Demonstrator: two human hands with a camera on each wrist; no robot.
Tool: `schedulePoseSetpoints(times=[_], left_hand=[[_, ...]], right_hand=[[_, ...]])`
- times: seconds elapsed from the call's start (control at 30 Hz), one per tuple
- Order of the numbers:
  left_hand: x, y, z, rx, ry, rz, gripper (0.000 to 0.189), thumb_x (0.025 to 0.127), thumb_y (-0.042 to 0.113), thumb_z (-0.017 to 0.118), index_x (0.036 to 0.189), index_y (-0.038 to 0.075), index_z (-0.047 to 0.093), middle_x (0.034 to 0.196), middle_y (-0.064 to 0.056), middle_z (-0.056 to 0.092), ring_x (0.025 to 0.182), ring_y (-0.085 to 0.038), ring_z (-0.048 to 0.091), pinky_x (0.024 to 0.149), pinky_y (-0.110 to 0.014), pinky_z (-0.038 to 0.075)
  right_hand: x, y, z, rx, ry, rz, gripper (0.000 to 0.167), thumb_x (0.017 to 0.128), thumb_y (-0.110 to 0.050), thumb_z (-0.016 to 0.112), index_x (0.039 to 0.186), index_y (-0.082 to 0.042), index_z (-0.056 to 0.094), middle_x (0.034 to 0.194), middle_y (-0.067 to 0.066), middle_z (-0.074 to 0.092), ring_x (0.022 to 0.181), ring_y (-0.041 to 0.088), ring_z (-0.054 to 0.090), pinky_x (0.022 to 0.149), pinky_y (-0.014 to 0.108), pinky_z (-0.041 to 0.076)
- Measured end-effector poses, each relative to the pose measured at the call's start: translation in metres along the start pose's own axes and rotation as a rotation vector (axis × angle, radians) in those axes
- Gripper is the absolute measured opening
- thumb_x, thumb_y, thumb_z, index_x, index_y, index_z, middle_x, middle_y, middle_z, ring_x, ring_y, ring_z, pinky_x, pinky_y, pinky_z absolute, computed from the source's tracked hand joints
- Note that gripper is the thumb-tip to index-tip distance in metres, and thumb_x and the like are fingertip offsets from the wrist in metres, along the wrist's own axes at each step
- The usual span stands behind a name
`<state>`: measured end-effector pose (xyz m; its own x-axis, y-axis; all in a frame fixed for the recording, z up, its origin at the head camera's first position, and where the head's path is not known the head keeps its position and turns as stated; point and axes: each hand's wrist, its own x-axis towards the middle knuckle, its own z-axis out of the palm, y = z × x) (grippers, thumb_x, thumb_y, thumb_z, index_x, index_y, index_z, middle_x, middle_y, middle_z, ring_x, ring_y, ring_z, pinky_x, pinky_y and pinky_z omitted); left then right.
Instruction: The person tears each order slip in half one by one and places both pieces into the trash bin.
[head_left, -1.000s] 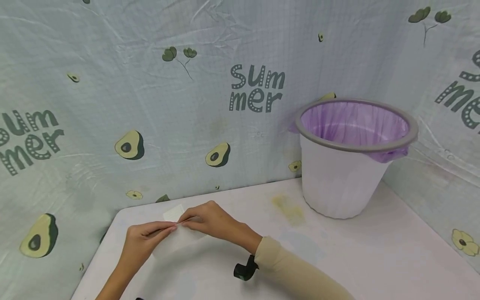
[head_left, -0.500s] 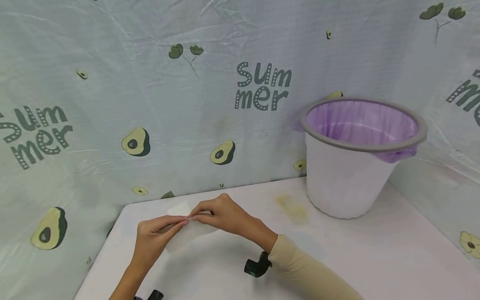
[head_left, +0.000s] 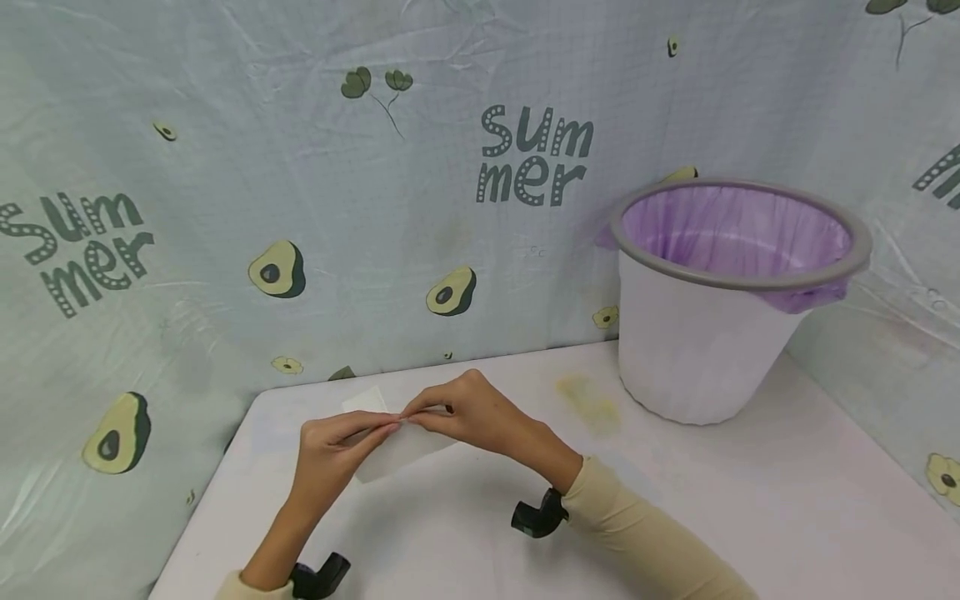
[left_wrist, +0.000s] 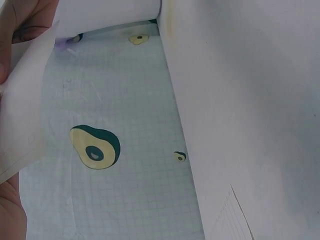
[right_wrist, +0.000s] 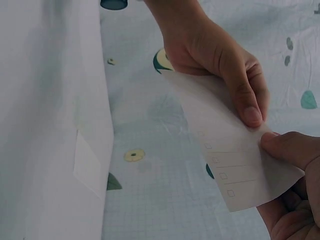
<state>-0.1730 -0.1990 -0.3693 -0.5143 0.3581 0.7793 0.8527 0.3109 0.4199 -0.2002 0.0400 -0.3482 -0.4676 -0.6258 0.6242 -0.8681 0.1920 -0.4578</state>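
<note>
A white sheet of paper [head_left: 408, 452], printed with small checkboxes and lines in the right wrist view, hangs between my two hands above the table. My left hand [head_left: 333, 450] pinches its upper edge between thumb and fingers. Right beside it, my right hand [head_left: 480, 417] pinches the same edge, with the fingertips of both hands almost meeting. Seen from the right wrist, the paper [right_wrist: 225, 150] bends a little between the thumbs. Behind the hands, another white paper [head_left: 365, 399] lies on the table, partly hidden; faint lines show on it in the left wrist view.
A white bin [head_left: 690, 350] with a grey rim and purple liner stands at the back right of the white table [head_left: 480, 533]. A patterned sheet [head_left: 360, 200] hangs behind. A yellowish stain [head_left: 588, 402] marks the tabletop left of the bin.
Both hands have shifted rightward with the held paper, staying pinched at its edge. The head view has tilted slightly, so the surroundings sit a bit higher and further right.
</note>
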Motion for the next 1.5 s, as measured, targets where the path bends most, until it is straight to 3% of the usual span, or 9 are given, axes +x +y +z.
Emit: schedulePoseSetpoints(times=[0.27,0.5,0.83,0.9,0.97,1.07,1.2,1.5], left_hand=[[0.006,-0.002,0.008,-0.061,-0.016,0.029,0.017,0.083,-0.005,0.079,0.099,0.001,0.080,0.093,-0.011,0.078,0.085,-0.016,0.076,0.075,-0.017,0.057],[0.012,0.001,0.016,-0.081,-0.029,0.043,0.032,0.075,-0.019,0.078,0.101,0.000,0.079,0.095,-0.011,0.078,0.090,-0.013,0.075,0.078,-0.019,0.058],[0.021,0.009,0.033,-0.047,-0.033,-0.022,0.025,0.080,-0.014,0.078,0.100,0.001,0.080,0.094,-0.010,0.078,0.089,-0.015,0.075,0.081,-0.019,0.057],[0.023,0.011,0.036,-0.045,-0.030,-0.035,0.025,0.080,-0.014,0.078,0.100,0.001,0.080,0.094,-0.010,0.078,0.090,-0.014,0.075,0.082,-0.019,0.057],[0.024,0.012,0.039,-0.050,-0.027,-0.042,0.025,0.081,-0.014,0.078,0.100,0.000,0.080,0.094,-0.010,0.078,0.091,-0.013,0.075,0.082,-0.019,0.057],[0.025,0.015,0.044,-0.057,-0.028,-0.051,0.024,0.081,-0.013,0.078,0.101,0.001,0.080,0.094,-0.010,0.078,0.092,-0.013,0.075,0.082,-0.019,0.057],[0.027,0.016,0.052,-0.083,-0.039,-0.035,0.023,0.081,-0.013,0.078,0.101,-0.001,0.079,0.095,-0.011,0.078,0.091,-0.017,0.075,0.082,-0.021,0.058],[0.037,0.022,0.069,-0.121,-0.040,0.005,0.022,0.082,-0.012,0.078,0.101,-0.002,0.079,0.096,-0.013,0.078,0.091,-0.021,0.076,0.084,-0.024,0.058]], right_hand=[[-0.005,0.001,-0.012,-0.028,0.026,-0.025,0.013,0.091,-0.007,0.077,0.102,-0.011,0.082,0.094,-0.002,0.079,0.058,-0.006,0.042,0.054,0.011,0.038],[-0.013,0.003,-0.021,-0.046,0.051,0.026,0.012,0.091,-0.009,0.077,0.100,-0.014,0.082,0.084,-0.006,0.078,0.051,-0.008,0.028,0.049,0.013,0.029],[-0.025,0.002,-0.035,-0.051,0.075,0.062,0.011,0.093,-0.012,0.076,0.101,-0.016,0.081,0.072,-0.009,0.071,0.047,-0.007,0.020,0.045,0.016,0.024],[-0.027,0.002,-0.038,-0.057,0.079,0.068,0.011,0.092,-0.012,0.076,0.102,-0.016,0.081,0.075,-0.009,0.073,0.048,-0.006,0.021,0.046,0.017,0.024],[-0.029,0.001,-0.040,-0.064,0.079,0.070,0.011,0.092,-0.012,0.076,0.102,-0.016,0.081,0.082,-0.008,0.075,0.049,-0.006,0.025,0.047,0.017,0.028],[-0.031,0.001,-0.043,-0.061,0.075,0.065,0.010,0.092,-0.013,0.076,0.101,-0.015,0.081,0.092,-0.006,0.078,0.055,-0.007,0.042,0.054,0.015,0.041],[-0.037,0.000,-0.048,-0.054,0.083,0.064,0.009,0.092,-0.014,0.077,0.100,-0.014,0.081,0.094,-0.006,0.078,0.069,-0.005,0.059,0.064,0.016,0.051],[-0.050,-0.002,-0.063,-0.084,0.125,0.075,0.008,0.091,-0.014,0.078,0.098,-0.017,0.081,0.091,-0.008,0.077,0.054,-0.004,0.035,0.051,0.017,0.036]])
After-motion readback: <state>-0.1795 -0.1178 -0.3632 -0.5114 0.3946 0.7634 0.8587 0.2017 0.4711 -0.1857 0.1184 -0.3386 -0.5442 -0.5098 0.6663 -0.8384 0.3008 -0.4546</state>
